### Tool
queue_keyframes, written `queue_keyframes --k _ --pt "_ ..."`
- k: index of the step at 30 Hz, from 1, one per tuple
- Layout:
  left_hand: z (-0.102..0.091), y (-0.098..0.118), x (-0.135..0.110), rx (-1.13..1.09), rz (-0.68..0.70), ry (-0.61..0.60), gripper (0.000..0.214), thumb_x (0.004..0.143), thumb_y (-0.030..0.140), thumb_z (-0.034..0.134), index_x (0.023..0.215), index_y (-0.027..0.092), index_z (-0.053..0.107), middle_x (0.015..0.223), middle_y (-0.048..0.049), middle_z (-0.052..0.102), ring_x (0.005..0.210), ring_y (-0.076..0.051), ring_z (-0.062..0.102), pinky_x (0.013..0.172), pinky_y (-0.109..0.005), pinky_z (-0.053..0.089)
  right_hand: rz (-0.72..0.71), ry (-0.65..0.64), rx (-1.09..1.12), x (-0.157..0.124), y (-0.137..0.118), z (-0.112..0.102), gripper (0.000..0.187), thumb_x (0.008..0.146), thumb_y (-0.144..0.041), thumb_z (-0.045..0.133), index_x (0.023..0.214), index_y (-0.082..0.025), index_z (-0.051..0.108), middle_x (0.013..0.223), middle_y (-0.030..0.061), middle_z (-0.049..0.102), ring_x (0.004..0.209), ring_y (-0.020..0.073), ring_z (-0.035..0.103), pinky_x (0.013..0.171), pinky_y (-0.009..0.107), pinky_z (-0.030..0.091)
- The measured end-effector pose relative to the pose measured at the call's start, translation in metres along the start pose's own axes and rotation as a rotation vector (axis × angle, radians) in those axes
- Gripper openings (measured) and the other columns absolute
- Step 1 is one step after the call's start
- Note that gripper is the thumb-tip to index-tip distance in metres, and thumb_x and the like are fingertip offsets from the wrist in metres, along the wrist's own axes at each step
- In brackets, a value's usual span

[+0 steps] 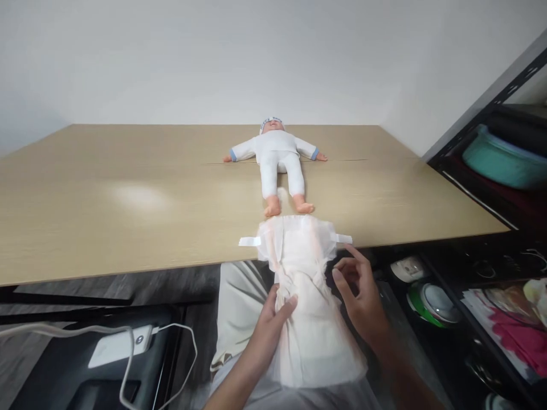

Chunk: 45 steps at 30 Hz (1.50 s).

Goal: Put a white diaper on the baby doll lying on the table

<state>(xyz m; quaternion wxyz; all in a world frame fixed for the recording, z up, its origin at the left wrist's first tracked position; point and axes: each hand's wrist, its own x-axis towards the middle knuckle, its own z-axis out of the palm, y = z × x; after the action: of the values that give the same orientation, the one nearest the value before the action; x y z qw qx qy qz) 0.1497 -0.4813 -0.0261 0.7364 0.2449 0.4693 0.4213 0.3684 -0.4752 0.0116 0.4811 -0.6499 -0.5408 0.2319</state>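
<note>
A white diaper (314,330) lies unfolded, its far end on the table edge and its near end over my lap. Both of its side tapes stick out, the left tape (249,241) and the right tape (344,238). My left hand (276,313) grips the diaper's left edge, thumb on top and fingers underneath. Beside the right edge, my right hand (356,285) is raised with its fingers curved and apart, holding nothing. Beyond the diaper a baby doll (280,151) in white clothes with blue cuffs lies on its back, arms spread and feet toward me.
The wooden table (128,222) reaches back to a white wall. At lower left a white power bank (121,346) with cables rests on a black surface. On the right stands a dark shelf holding a teal basin (504,156), a green-rimmed container (433,304) and pink cloth (519,339).
</note>
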Motion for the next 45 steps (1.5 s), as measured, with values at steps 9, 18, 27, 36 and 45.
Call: queue_keyframes --k 9,18,27,36,45 --pt "0.002 0.021 0.004 0.1 -0.015 -0.251 0.061 0.095 0.056 0.087 0.14 0.03 0.056 0.151 -0.01 0.068 0.144 -0.03 0.063 0.123 -0.045 0.048 -0.574 -0.48 -0.464 0.091 -0.027 0.046 0.059 0.112 -0.042 0.062 0.165 -0.019 0.054 0.173 0.0182 0.052 0.164 0.0371 0.044 0.135 0.062 0.041" --pt "-0.038 0.119 0.027 0.965 0.55 -0.356 0.018 0.116 0.029 0.054 0.125 0.028 0.069 0.112 -0.0056 0.076 0.103 -0.022 0.072 0.093 -0.033 0.057 -0.625 -0.698 -0.51 0.128 -0.017 0.07 0.076 0.112 -0.055 0.06 0.178 -0.024 0.039 0.186 0.0113 0.033 0.174 0.0325 0.029 0.142 0.059 0.031" --pt "-0.021 0.232 0.178 1.963 1.219 -0.145 0.069 0.106 0.005 0.049 0.173 0.015 0.04 0.177 -0.0267 0.042 0.158 -0.043 0.049 0.121 -0.059 0.048 -0.682 -0.666 -0.522 0.129 -0.009 0.073 0.075 0.11 -0.052 0.062 0.177 -0.024 0.041 0.185 0.0115 0.035 0.173 0.033 0.031 0.14 0.062 0.034" --pt "0.034 0.244 0.224 2.031 1.217 -0.75 0.093 0.085 -0.004 0.067 0.168 0.036 0.052 0.188 -0.0022 0.03 0.174 -0.034 0.03 0.137 -0.049 0.031 -0.647 -0.697 -0.506 0.13 -0.01 0.074 0.078 0.108 -0.057 0.065 0.174 -0.02 0.046 0.182 0.0154 0.04 0.17 0.0369 0.036 0.139 0.065 0.035" --pt "0.059 0.247 0.248 1.691 1.365 -0.832 0.026 0.099 0.021 0.064 0.122 0.03 0.075 0.129 -0.0094 0.081 0.121 -0.034 0.063 0.111 -0.05 0.037 -0.632 -0.795 -0.506 0.145 -0.011 0.071 0.081 0.11 -0.061 0.062 0.177 -0.022 0.04 0.187 0.0133 0.027 0.176 0.0338 0.023 0.141 0.063 0.03"
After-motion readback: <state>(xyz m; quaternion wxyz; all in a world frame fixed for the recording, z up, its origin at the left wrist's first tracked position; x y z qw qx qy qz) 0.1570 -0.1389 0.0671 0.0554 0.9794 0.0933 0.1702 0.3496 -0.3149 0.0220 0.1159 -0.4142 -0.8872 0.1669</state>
